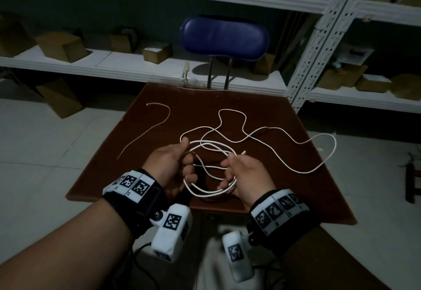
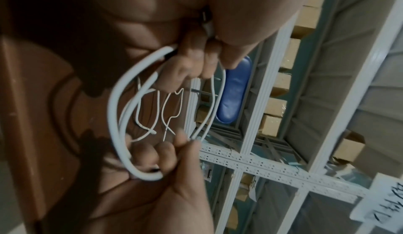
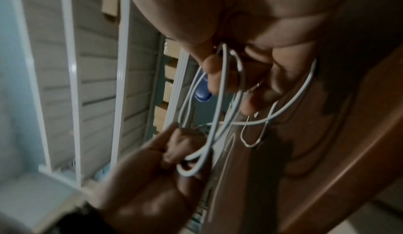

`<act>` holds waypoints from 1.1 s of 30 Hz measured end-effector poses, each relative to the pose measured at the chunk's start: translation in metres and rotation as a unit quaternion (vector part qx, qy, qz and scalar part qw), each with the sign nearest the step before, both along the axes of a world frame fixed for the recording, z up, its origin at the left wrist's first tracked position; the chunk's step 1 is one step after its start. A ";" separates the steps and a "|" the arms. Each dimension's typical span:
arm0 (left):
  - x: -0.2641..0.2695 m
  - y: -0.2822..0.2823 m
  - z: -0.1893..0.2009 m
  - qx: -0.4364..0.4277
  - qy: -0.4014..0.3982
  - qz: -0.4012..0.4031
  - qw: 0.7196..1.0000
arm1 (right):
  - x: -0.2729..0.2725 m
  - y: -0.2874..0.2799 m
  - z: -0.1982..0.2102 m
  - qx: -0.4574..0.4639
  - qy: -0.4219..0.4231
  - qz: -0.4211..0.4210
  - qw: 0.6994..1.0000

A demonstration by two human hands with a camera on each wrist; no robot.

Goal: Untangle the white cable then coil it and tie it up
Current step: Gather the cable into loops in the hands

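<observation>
A long white cable (image 1: 305, 172) lies in loose curves over the brown table (image 1: 296, 198). Part of it is gathered into a few loops held between my hands above the table's near half. My left hand (image 1: 182, 164) grips the left side of the loops with curled fingers. My right hand (image 1: 237, 171) holds the right side, and a cable end (image 1: 243, 152) sticks out past its thumb. The left wrist view shows the loops (image 2: 115, 110) strung between both hands. In the right wrist view the strands (image 3: 222, 86) hang from my right fingers (image 3: 212, 65). Another stretch of cable (image 1: 159, 116) trails to the table's left edge.
A blue chair (image 1: 224, 37) stands behind the table. White metal shelves (image 1: 127, 66) with cardboard boxes run along the back, and a perforated upright (image 1: 319, 50) stands at the right. A thin white strand (image 1: 196, 88) lies at the table's far edge. Grey tiled floor surrounds the table.
</observation>
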State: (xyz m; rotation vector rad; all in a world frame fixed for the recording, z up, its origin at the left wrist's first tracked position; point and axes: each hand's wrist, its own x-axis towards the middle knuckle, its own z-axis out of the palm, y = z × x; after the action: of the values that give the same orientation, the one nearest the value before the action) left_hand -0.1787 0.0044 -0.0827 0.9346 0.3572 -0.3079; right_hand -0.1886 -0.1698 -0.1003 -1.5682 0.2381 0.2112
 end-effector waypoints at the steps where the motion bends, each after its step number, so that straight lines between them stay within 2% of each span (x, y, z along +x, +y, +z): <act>1: 0.000 0.000 0.001 0.001 -0.006 0.002 1.000 | 0.000 -0.001 -0.001 -0.052 -0.024 0.008 0.998; 5: -0.002 0.005 0.005 -0.027 -0.022 -0.025 0.999 | 0.001 -0.008 -0.004 -0.201 -0.078 0.031 0.976; 8: -0.003 0.009 0.007 -0.064 -0.031 -0.052 0.996 | 0.002 -0.014 -0.007 -0.304 -0.121 0.059 0.943; 9: -0.004 0.010 0.008 -0.073 -0.036 -0.059 0.995 | 0.003 -0.015 -0.007 -0.293 -0.136 0.071 0.944; 12: -0.006 0.012 0.012 -0.099 -0.049 -0.088 0.990 | 0.002 -0.012 -0.009 -0.111 -0.123 0.119 0.979; 15: -0.006 0.016 0.014 -0.117 -0.057 -0.115 0.985 | 0.001 -0.010 -0.007 -0.023 -0.096 0.149 0.984; 20: -0.004 0.023 0.013 -0.114 -0.060 -0.129 0.983 | 0.005 -0.019 0.005 -0.025 -0.110 0.141 0.984; 26: -0.007 0.018 0.010 -0.078 -0.063 -0.114 0.988 | 0.009 -0.025 0.008 -0.115 -0.159 0.062 0.979; 28: -0.007 0.016 0.010 -0.062 -0.062 -0.104 0.991 | 0.010 -0.025 0.009 -0.099 -0.149 0.055 0.982; 33: -0.007 0.011 0.009 -0.002 -0.067 -0.075 0.995 | 0.010 -0.025 0.012 0.024 -0.099 0.054 0.993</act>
State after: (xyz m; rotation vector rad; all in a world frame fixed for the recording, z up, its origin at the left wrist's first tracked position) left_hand -0.1855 0.0156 -0.0737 0.9743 0.1638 -0.3809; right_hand -0.1785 -0.1950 -0.0887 -1.5438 -0.0059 0.1436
